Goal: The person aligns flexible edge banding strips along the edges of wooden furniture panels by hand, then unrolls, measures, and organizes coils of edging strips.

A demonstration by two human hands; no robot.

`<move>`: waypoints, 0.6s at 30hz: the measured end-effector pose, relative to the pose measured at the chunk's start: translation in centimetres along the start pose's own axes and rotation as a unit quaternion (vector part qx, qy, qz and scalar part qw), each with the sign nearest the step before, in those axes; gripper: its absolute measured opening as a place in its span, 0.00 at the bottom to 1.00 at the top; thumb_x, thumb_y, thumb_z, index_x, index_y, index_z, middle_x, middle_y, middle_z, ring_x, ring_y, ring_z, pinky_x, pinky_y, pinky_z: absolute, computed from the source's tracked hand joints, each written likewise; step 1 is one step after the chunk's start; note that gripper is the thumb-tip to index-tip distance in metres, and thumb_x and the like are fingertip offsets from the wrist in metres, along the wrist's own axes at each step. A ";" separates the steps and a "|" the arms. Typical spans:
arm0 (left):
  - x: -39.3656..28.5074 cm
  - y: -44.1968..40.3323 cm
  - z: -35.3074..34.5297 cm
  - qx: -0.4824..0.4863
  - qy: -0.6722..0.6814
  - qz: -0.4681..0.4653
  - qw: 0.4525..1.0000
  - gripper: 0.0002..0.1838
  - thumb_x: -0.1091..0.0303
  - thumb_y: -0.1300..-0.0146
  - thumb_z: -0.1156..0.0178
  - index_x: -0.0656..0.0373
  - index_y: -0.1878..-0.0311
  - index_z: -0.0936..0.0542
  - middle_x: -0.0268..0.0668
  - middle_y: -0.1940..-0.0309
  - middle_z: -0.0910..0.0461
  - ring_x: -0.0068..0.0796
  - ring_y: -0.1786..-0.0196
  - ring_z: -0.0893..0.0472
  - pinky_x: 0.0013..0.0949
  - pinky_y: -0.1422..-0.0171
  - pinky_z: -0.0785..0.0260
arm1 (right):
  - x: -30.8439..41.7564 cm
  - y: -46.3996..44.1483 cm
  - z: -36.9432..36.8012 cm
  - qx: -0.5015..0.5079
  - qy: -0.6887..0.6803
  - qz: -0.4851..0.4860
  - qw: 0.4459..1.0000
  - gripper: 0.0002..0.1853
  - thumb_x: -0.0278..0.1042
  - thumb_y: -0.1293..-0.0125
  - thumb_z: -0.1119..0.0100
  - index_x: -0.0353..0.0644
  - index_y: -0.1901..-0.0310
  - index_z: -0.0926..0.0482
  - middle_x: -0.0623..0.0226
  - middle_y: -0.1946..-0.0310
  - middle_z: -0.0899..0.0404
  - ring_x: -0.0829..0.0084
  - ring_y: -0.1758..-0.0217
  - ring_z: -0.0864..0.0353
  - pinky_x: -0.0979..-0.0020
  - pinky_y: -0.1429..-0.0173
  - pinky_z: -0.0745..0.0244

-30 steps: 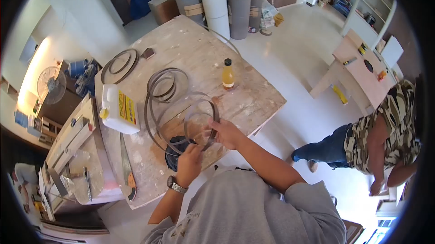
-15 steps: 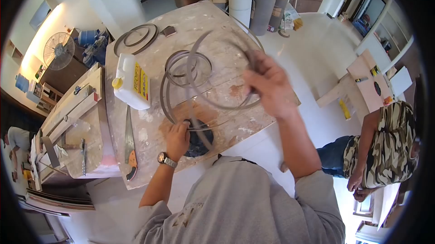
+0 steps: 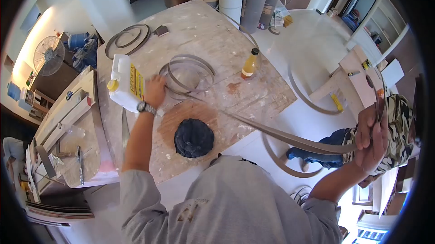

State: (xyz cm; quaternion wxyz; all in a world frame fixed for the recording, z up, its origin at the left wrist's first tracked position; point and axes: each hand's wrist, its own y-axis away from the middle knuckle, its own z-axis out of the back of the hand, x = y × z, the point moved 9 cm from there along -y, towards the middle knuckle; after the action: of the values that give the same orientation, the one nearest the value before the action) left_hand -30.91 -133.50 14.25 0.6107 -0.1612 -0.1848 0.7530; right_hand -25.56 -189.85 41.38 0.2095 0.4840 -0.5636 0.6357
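My right hand [image 3: 371,142], out past the table's right side, is closed on a long grey-brown edge-banding strip [image 3: 294,140]. Loops of the strip hang beside the table, and a length runs back across its edge to the coil [image 3: 192,69] on the tabletop. At that coil's left side, next to a white jug [image 3: 122,83] with a yellow cap, my left hand [image 3: 155,91] has its slightly blurred fingers curled at the strip. In front of me lies a black rounded cloth bundle [image 3: 194,138] on a brown stain.
On the worn table [image 3: 263,94] stand a bottle of yellow liquid [image 3: 249,65] and, farther back, another coil [image 3: 129,40]. A handsaw [image 3: 125,128] is partly hidden by my left arm. A person in a camouflage shirt [image 3: 398,130] is at the right, behind my right hand.
My right hand has swung right, off the table, drawing the strip out. My left hand has moved up from the black bundle to the jug's side. The yellow bottle now shows.
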 end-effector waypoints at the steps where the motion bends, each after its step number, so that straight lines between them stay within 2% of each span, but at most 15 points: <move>1: 0.5 -1.9 0.8 0.002 -0.005 -0.007 1.000 0.13 0.76 0.51 0.44 0.58 0.59 0.24 0.40 0.58 0.23 0.43 0.47 0.27 0.46 0.46 0.35 | 0.2 1.0 1.0 -0.009 0.023 -0.001 1.000 0.29 0.27 0.30 0.56 0.28 0.32 0.51 0.63 0.58 0.35 0.89 0.81 0.40 0.86 0.80 0.39; 6: 2.3 -10.8 4.2 0.028 -0.058 -0.081 0.995 0.12 0.75 0.48 0.49 0.55 0.60 0.22 0.36 0.58 0.22 0.40 0.46 0.26 0.44 0.46 0.33 | -1.2 6.6 6.0 -0.094 0.011 -0.065 0.993 0.28 0.27 0.31 0.55 0.29 0.32 0.48 0.65 0.63 0.34 0.88 0.80 0.40 0.88 0.82 0.42; 9: 1.7 -14.5 7.7 -0.044 -0.065 -0.126 0.989 0.11 0.74 0.46 0.51 0.54 0.62 0.22 0.35 0.59 0.22 0.40 0.50 0.24 0.42 0.49 0.31 | -2.0 9.8 9.4 -0.133 -0.003 -0.102 0.986 0.28 0.27 0.31 0.54 0.32 0.32 0.48 0.66 0.63 0.34 0.89 0.80 0.41 0.87 0.82 0.43; 11: 1.6 -16.7 9.3 -0.028 -0.070 -0.121 0.990 0.11 0.75 0.46 0.51 0.54 0.61 0.23 0.37 0.59 0.22 0.41 0.51 0.24 0.41 0.50 0.31 | -2.4 12.2 11.5 -0.183 -0.007 -0.118 0.976 0.28 0.27 0.30 0.55 0.33 0.31 0.49 0.66 0.62 0.34 0.89 0.80 0.42 0.87 0.82 0.43; 12: 1.7 -17.7 10.0 -0.021 -0.073 -0.117 0.990 0.11 0.75 0.47 0.51 0.54 0.61 0.23 0.37 0.59 0.22 0.42 0.52 0.24 0.41 0.50 0.30 | -2.4 13.0 12.1 -0.195 -0.016 -0.117 0.974 0.26 0.27 0.30 0.55 0.32 0.32 0.47 0.66 0.62 0.34 0.89 0.80 0.42 0.87 0.82 0.43; 15: 2.1 -19.3 12.9 -0.085 -0.073 -0.112 0.987 0.12 0.78 0.47 0.51 0.55 0.60 0.23 0.38 0.59 0.22 0.44 0.51 0.24 0.42 0.51 0.30 | -2.6 15.6 14.8 -0.222 -0.035 -0.117 0.967 0.20 0.29 0.29 0.55 0.33 0.38 0.38 0.67 0.63 0.32 0.89 0.78 0.41 0.86 0.80 0.44; 18: 2.9 -21.0 15.2 -0.121 -0.037 -0.097 0.987 0.14 0.80 0.46 0.52 0.55 0.58 0.23 0.39 0.60 0.23 0.46 0.53 0.23 0.43 0.52 0.29 | -4.2 19.2 19.1 -0.297 -0.050 -0.147 0.942 0.17 0.29 0.29 0.54 0.33 0.41 0.36 0.67 0.63 0.31 0.89 0.78 0.41 0.87 0.80 0.44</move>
State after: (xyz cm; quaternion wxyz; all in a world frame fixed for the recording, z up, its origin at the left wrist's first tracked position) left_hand -20.60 -127.96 37.52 0.6496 -0.1871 -0.3121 0.6675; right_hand -32.02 -211.56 25.97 0.4061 0.5082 -0.6593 0.3770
